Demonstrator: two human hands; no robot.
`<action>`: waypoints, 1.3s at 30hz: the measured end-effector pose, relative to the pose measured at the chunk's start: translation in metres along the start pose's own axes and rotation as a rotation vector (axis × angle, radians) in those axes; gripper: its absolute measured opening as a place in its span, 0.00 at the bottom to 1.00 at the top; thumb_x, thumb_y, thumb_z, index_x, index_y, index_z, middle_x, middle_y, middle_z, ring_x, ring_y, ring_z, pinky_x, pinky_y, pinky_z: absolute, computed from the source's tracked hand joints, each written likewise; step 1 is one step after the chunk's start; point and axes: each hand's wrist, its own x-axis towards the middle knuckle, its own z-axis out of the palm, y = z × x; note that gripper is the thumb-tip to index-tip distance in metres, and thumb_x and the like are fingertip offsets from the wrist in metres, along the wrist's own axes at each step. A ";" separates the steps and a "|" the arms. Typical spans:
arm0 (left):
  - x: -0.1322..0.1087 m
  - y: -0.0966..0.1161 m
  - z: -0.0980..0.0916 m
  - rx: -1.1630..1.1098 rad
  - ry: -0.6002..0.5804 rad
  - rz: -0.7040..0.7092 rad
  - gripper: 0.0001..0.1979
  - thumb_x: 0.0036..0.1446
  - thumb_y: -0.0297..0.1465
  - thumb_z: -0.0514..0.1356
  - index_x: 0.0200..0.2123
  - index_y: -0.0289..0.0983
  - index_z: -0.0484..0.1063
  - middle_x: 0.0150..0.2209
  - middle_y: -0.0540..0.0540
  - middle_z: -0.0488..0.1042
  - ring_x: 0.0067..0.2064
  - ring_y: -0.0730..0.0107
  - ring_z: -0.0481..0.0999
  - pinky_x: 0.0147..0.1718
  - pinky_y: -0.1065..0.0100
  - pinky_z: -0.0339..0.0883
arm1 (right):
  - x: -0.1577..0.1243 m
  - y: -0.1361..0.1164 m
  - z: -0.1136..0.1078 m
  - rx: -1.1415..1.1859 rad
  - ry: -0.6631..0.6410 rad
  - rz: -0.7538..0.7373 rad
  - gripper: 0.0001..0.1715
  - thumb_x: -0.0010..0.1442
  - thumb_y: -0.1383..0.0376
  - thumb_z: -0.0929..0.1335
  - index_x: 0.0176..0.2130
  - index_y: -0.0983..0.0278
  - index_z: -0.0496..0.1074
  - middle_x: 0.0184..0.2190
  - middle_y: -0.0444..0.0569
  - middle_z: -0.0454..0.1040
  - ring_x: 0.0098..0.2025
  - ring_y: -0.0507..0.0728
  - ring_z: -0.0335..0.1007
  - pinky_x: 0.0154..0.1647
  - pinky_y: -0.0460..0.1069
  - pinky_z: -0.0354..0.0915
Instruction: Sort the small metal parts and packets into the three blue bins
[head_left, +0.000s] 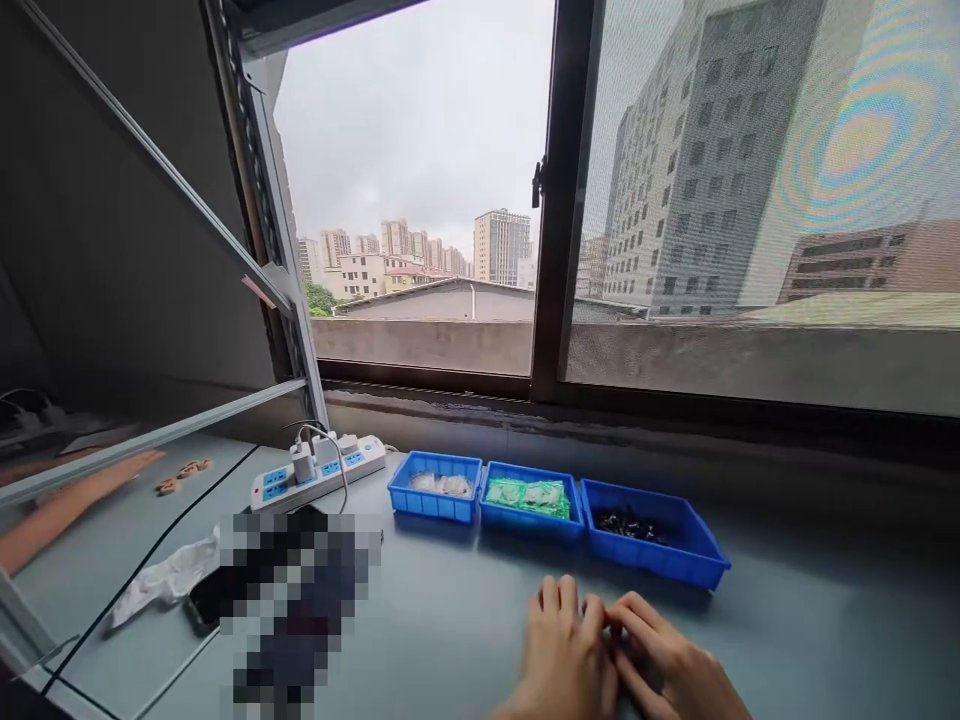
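Note:
Both hands are together low in the view, over the grey-green table (pixel 442 620). My left hand (pixel 562 640) has its fingers bent, with the thumb side against the other hand. My right hand (pixel 667 655) is curled beside it, thumb and fingers closed round a small dark object (pixel 616 640). That object lies between the two hands, mostly hidden by the fingers, and I cannot make out what it is. Behind the hands stands a blue bin (pixel 652 565) with black small parts (pixel 626 522).
Left of that bin are a blue bin (pixel 529 522) with green packets and another (pixel 433 504) with clear packets. A white power strip (pixel 319 475), black phone (pixel 206 600), crumpled white tissue (pixel 169 578) and cables lie left. Another person's arm (pixel 67 505) reaches in beyond the metal frame.

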 end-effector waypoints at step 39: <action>-0.021 -0.013 -0.063 0.040 0.485 0.579 0.04 0.59 0.25 0.55 0.38 0.38 0.67 0.33 0.49 0.73 0.33 0.66 0.72 0.33 0.65 0.65 | 0.008 -0.021 -0.071 -0.198 0.166 -0.460 0.14 0.58 0.75 0.62 0.41 0.63 0.73 0.28 0.46 0.78 0.27 0.53 0.73 0.30 0.47 0.69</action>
